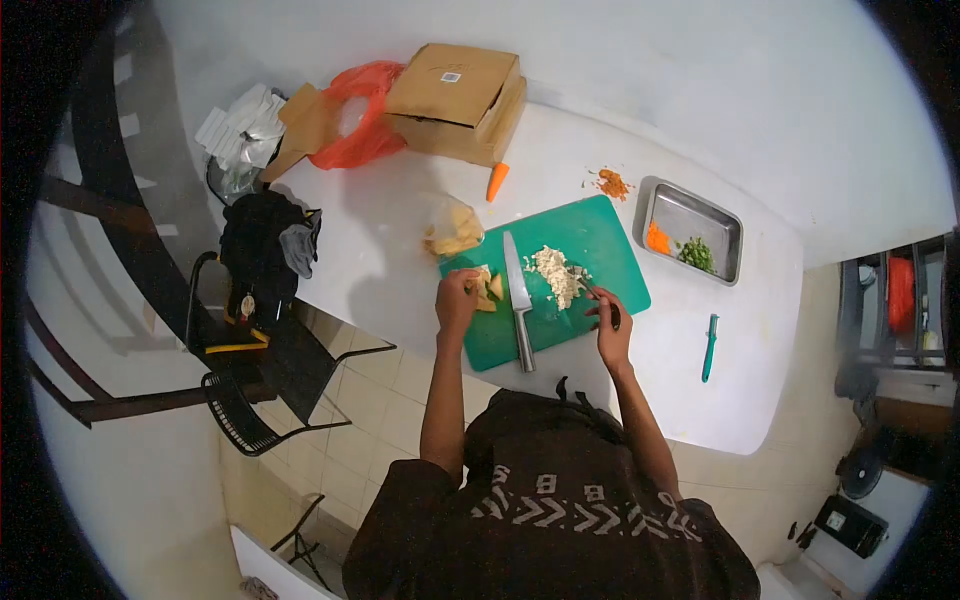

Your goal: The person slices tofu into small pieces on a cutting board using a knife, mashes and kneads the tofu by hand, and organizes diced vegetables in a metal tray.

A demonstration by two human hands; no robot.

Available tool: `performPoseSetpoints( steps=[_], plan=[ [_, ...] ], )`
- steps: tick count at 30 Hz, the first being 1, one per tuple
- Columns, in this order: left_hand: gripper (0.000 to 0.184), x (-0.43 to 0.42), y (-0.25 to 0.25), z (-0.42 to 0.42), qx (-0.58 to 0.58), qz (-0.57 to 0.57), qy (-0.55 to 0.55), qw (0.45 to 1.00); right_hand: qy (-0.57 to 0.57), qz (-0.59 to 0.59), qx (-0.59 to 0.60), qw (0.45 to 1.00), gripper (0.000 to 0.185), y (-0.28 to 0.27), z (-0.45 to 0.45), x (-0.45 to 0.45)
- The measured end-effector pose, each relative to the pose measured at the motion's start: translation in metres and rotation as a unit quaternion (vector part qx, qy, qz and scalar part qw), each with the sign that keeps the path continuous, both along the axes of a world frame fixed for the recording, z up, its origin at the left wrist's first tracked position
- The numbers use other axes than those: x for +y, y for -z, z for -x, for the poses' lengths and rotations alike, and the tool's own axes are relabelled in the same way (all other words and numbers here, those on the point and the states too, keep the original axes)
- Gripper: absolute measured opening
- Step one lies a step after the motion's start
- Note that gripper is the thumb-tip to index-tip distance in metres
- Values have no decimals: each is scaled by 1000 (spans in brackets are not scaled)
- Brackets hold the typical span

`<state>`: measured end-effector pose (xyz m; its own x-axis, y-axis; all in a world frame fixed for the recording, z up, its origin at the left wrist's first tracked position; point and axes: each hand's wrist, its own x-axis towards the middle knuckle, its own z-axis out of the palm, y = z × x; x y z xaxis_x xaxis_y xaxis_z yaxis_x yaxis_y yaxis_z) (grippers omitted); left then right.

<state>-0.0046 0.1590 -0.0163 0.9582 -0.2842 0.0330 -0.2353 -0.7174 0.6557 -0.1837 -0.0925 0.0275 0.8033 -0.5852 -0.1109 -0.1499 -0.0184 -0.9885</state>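
A green cutting board (585, 228) lies on the white table in front of me. Across its middle rests a large knife (517, 280) with a metal handle, held by neither hand. My left hand (457, 302) is at the board's left side, its fingers pinched at a pale yellow piece (484, 275). More yellow chunks (495, 288) lie beside it. My right hand (611, 318) is closed around a thin metal utensil (586, 289), partly hidden by the fingers. The utensil's tip is at the edge of a pile of chopped pale bits (556, 275).
A clear bag of yellow pieces (455, 230) touches the board's upper left. Right of the board are a metal tray (738, 235) with orange and green cuttings and a green peeler (710, 348). Behind lie a carrot piece (497, 182), orange peelings (612, 184), a cardboard box (455, 90) and a red bag (365, 130).
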Motion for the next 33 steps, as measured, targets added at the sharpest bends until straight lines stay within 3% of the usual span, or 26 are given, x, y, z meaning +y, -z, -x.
performPoseSetpoints(
  steps=[4,6,9,10,12,14,16,18,24,28,31,33],
  plan=[
    [20,-5,7,22,-36,7,-20,999,8,23,-6,1000,34,8,8,-1],
    [19,-15,7,40,-130,22,53,990,0,35,39,999,32,16,11,-4],
    [18,-27,-6,62,-163,7,109,981,-20,99,53,993,30,20,15,-5],
    [18,-32,-3,68,-161,11,105,981,-28,141,51,988,31,21,16,-3],
    [17,-44,0,78,4,159,121,980,-47,171,63,982,25,15,20,2],
    [20,-53,3,89,11,135,133,982,-126,265,100,951,22,5,24,5],
    [22,-59,7,96,20,108,145,983,-121,259,77,955,23,18,27,2],
    [28,-63,10,98,21,66,127,989,-51,137,73,987,23,24,29,-3],
    [35,-71,11,109,-29,-13,119,992,-76,28,145,986,30,17,29,-32],
    [34,-75,12,122,-49,-27,98,994,-70,37,118,990,28,15,37,-41],
    [35,-68,9,122,-51,-50,70,995,-115,115,98,982,31,10,31,-52],
    [36,-63,4,132,-16,-21,85,996,-171,288,122,934,37,5,35,-64]
  ],
)
